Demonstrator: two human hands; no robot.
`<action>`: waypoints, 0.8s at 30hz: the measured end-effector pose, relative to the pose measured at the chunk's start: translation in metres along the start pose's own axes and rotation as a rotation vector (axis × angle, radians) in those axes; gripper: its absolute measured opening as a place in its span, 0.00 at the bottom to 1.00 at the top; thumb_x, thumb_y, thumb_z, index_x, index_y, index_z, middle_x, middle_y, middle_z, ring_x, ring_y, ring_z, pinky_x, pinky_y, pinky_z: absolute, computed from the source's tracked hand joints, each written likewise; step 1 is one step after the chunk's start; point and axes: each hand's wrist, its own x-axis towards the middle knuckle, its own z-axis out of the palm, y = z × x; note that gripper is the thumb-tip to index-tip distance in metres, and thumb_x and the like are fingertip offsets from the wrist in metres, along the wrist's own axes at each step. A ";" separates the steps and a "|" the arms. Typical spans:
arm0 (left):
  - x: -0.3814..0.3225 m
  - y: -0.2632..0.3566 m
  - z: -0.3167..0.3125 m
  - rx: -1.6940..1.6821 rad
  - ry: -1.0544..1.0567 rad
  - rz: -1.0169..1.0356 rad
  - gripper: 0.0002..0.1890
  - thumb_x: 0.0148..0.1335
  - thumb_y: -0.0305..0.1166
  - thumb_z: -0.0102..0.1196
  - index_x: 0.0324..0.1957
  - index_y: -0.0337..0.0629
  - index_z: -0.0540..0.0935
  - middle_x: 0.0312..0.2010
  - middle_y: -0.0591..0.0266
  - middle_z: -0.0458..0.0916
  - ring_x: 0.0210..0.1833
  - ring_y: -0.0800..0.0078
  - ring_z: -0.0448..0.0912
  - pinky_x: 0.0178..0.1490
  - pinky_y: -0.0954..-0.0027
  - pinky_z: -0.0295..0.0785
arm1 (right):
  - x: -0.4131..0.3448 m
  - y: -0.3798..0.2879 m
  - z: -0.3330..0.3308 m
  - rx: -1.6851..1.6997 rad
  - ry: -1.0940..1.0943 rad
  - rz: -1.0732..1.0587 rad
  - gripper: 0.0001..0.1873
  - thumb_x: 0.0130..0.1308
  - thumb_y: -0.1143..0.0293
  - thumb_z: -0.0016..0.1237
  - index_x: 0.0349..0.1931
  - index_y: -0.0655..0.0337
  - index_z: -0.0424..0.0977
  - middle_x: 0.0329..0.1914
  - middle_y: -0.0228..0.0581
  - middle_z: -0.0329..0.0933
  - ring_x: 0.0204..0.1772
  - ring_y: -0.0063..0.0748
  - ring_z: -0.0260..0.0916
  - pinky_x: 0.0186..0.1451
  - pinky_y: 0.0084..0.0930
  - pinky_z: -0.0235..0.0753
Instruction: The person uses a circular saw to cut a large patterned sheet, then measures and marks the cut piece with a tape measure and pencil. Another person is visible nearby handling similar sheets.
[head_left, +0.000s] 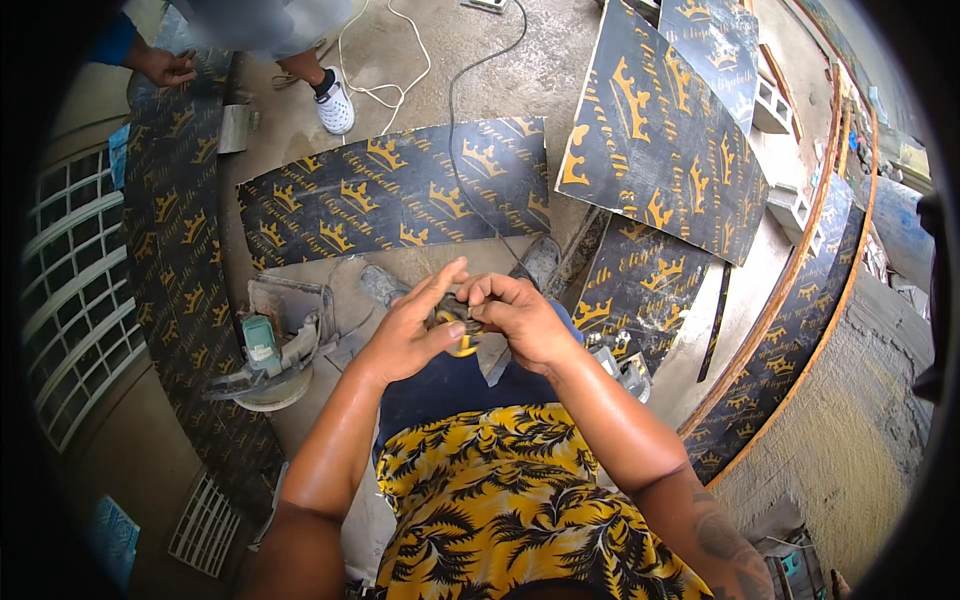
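Note:
Both my hands meet in front of my lap around a small black and yellow object, which looks like a tape measure, though fingers and blur hide part of it. My left hand holds it from the left, thumb across its front. My right hand is at its right side, with thumb and forefinger pinched together at its edge. Beyond my shoes, a black film-faced plywood piece printed with gold crowns lies on the concrete floor, a dark cable across it.
A circular-bladed power saw stands at my left, beside a long plywood strip. More plywood sheets overlap at the right, near hollow concrete blocks. Another person's hand and white clog are at the upper left. A white cord trails nearby.

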 end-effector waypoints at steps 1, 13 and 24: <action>0.001 -0.004 -0.006 -0.038 -0.063 -0.055 0.39 0.66 0.39 0.69 0.77 0.49 0.69 0.67 0.48 0.77 0.69 0.54 0.77 0.72 0.55 0.67 | 0.003 0.001 0.003 0.037 -0.016 0.026 0.03 0.74 0.79 0.51 0.43 0.60 0.75 0.52 0.31 0.75 0.54 0.22 0.71 0.58 0.24 0.74; -0.061 -0.227 -0.038 -0.622 -0.109 -0.458 0.17 0.78 0.23 0.52 0.66 0.37 0.73 0.47 0.61 0.83 0.51 0.74 0.82 0.58 0.71 0.76 | 0.072 0.187 0.094 -0.088 0.286 0.282 0.14 0.80 0.76 0.47 0.62 0.63 0.72 0.52 0.34 0.76 0.53 0.22 0.71 0.58 0.19 0.71; -0.098 -0.296 -0.093 -0.888 -0.127 -0.881 0.20 0.76 0.51 0.59 0.54 0.46 0.80 0.42 0.68 0.82 0.42 0.77 0.83 0.41 0.73 0.81 | 0.120 0.271 0.112 -0.121 0.055 0.322 0.17 0.68 0.85 0.53 0.56 0.65 0.76 0.49 0.31 0.76 0.54 0.24 0.72 0.62 0.23 0.73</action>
